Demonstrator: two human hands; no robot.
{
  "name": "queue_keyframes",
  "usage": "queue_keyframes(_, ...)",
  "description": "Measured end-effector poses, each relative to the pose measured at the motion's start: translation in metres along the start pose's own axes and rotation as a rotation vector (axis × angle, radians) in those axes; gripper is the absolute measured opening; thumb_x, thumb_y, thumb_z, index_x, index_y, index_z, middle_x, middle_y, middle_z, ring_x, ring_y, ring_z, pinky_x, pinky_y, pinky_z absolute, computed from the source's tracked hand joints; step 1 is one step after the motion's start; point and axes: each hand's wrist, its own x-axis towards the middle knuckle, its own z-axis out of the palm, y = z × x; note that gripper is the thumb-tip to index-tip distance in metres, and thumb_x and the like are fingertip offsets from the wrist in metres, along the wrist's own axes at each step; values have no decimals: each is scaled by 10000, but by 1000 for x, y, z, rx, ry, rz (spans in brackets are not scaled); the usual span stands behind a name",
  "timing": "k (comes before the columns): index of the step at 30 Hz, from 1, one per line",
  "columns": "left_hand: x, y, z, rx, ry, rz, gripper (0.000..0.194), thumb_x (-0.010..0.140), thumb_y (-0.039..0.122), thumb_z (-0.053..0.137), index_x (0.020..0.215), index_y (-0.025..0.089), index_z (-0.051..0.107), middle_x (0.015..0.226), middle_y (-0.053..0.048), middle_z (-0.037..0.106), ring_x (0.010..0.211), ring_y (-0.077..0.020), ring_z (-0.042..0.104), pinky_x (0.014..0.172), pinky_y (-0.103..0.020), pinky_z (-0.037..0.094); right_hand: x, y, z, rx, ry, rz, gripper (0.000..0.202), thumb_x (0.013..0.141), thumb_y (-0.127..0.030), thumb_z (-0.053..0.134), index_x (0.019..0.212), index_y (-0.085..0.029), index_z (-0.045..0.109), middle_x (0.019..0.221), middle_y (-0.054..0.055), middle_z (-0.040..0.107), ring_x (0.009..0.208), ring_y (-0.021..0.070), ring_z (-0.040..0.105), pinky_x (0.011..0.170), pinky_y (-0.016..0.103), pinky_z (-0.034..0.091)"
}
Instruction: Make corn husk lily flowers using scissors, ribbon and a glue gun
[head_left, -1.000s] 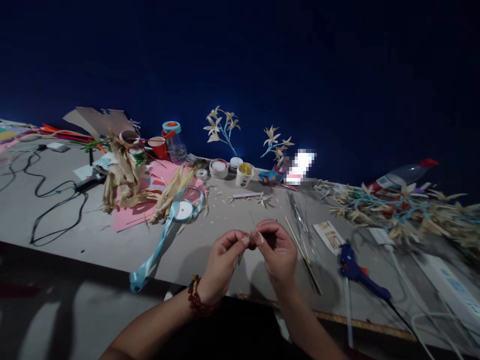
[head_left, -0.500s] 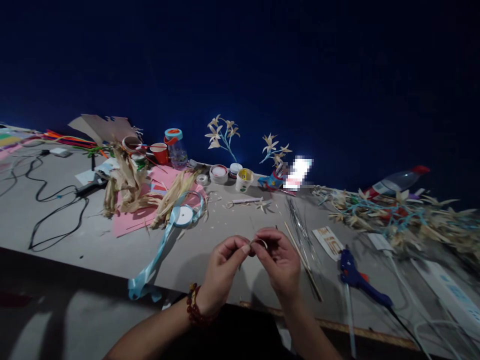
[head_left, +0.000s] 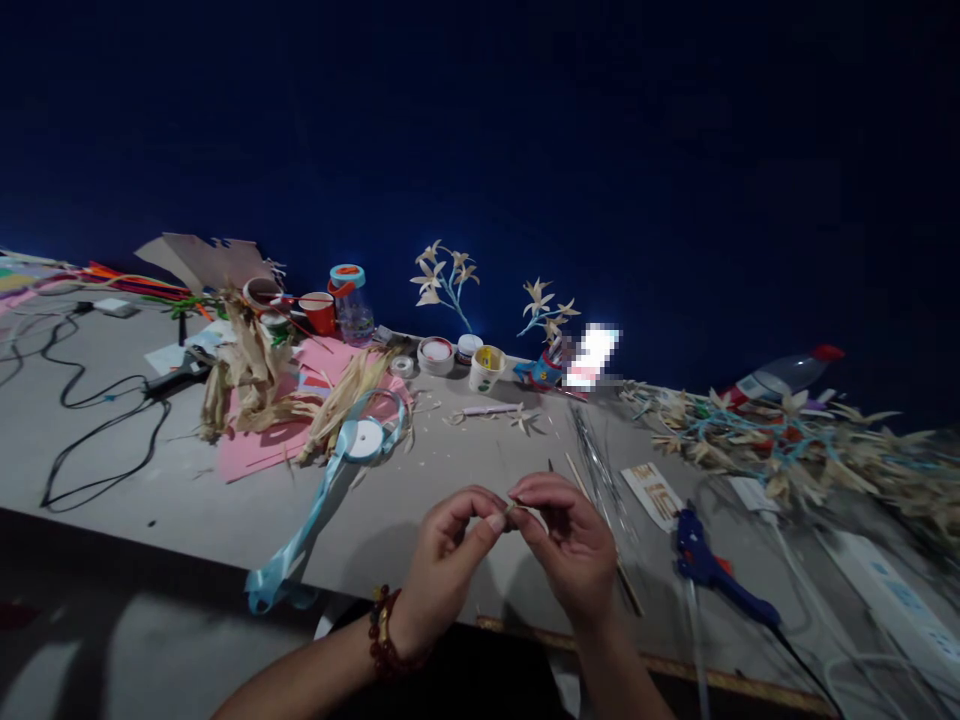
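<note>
My left hand (head_left: 454, 550), with a beaded bracelet at its wrist, pinches one end of a small pale strip (head_left: 511, 509) between thumb and forefinger. Thumb and fingers of my right hand (head_left: 574, 540) are closed on the same strip, so both sets of fingertips nearly meet above the table. Much of the strip is hidden by the fingers; it looks like a bit of dried husk, though I cannot be sure. Left of my hands lies a roll of light blue ribbon (head_left: 365, 440), its tail hanging over the table edge. Thin metal wires (head_left: 592, 455) lie beyond my right hand.
Dried corn husks (head_left: 259, 385) lie on pink paper (head_left: 244, 455). A blue glue gun (head_left: 716, 570) and a white power strip (head_left: 892, 590) are at the right, near a heap of husk flowers (head_left: 780, 440). Cups, including a yellow-lined tub (head_left: 486, 372), stand along the wall.
Both hands still pinch the strip. The curved loop of it that showed by my right fingers is smaller now, and the fingertips have shifted slightly. The view has tilted a little.
</note>
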Motion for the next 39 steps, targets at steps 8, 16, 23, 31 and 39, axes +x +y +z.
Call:
queue_keyframes(8,0,2,-1,27,-16,-4,169,891,299,628,784,169,644,854,-69,648,867,-204,589,825,-310,455,-1,-1,-2,-42,-24,-4,234,833,-59,668,951,-260,691,891,45,664,895,193,634,763,321,541)
queue_keyframes(16,2,-4,1,-146,-19,-87,129,879,263,649,786,175,645,820,-39,647,839,-172,588,830,-289,449,-3,-3,-4,31,-32,89,235,852,-92,664,1014,-262,674,950,50,649,943,185,624,786,302,551)
queue_keyframes(23,1,-6,1,-147,-20,-116,129,857,266,677,772,171,654,811,-37,645,833,-171,578,822,-287,444,-3,-4,-5,-28,-40,111,144,851,-164,688,973,-241,695,919,65,661,891,203,647,714,309,561)
queue_keyframes(31,0,-8,0,-183,-33,-114,105,873,246,663,792,180,660,827,-28,655,850,-164,590,847,-284,442,-5,-4,-8,53,-38,152,189,847,-168,696,1016,-252,685,978,62,653,890,190,641,694,282,554)
queue_keyframes(39,0,-9,1,-123,-53,-106,107,880,240,656,793,176,657,841,-31,643,854,-169,575,846,-293,436,-3,-4,-10,-23,-92,138,160,856,-140,676,972,-249,670,942,51,658,879,190,634,696,287,533)
